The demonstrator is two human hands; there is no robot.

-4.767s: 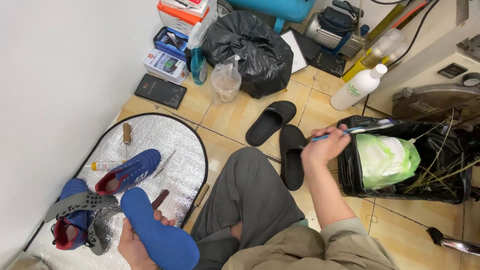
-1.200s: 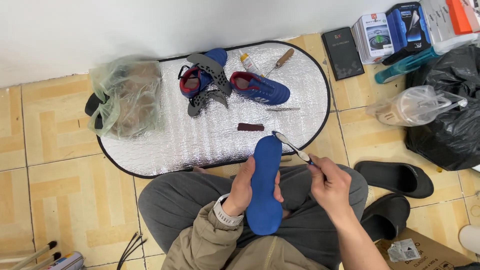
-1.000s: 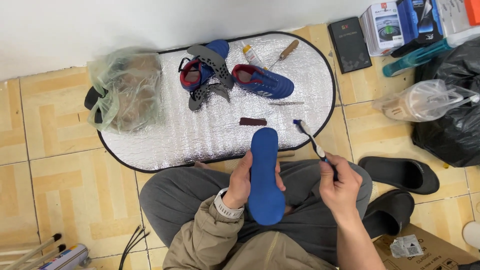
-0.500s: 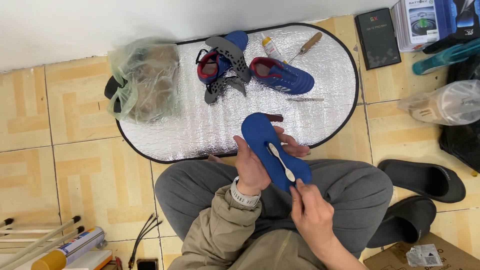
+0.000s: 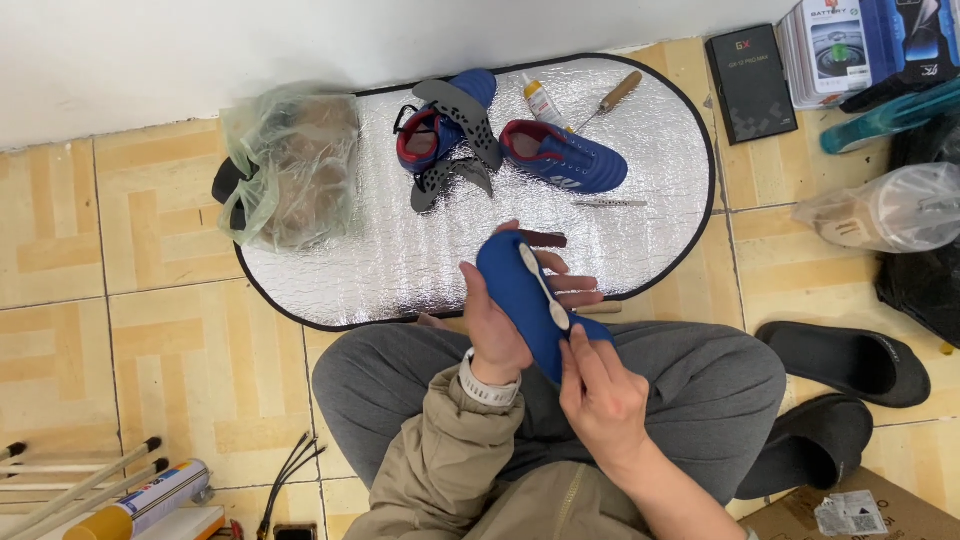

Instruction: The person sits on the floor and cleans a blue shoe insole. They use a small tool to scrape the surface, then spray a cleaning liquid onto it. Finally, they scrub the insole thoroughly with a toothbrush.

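My left hand [image 5: 500, 325] grips a blue shoe insole [image 5: 525, 295] from below, over my lap. My right hand [image 5: 598, 392] holds a small white-handled tool [image 5: 545, 290] laid lengthwise along the insole's face. Beyond them a silver oval mat [image 5: 400, 265] carries two blue sports shoes [image 5: 565, 158] [image 5: 440, 125], dark perforated insoles [image 5: 455, 150], a small glue bottle [image 5: 543, 100], a wooden-handled awl [image 5: 612, 95] and a thin metal tool [image 5: 610, 203]. A dark brown strip [image 5: 545, 238] lies just past the insole's tip.
A plastic bag with brown material [image 5: 290, 165] sits on the mat's left end. Black slippers [image 5: 845, 362] lie right of my knee. Boxes [image 5: 850, 50], a black pouch [image 5: 750, 82] and a clear bag [image 5: 890, 210] crowd the upper right. Sticks and a tube [image 5: 130, 500] lie lower left.
My right hand brought the tool in from the right and laid it on the insole. The insole tilted and moved slightly up toward the mat.
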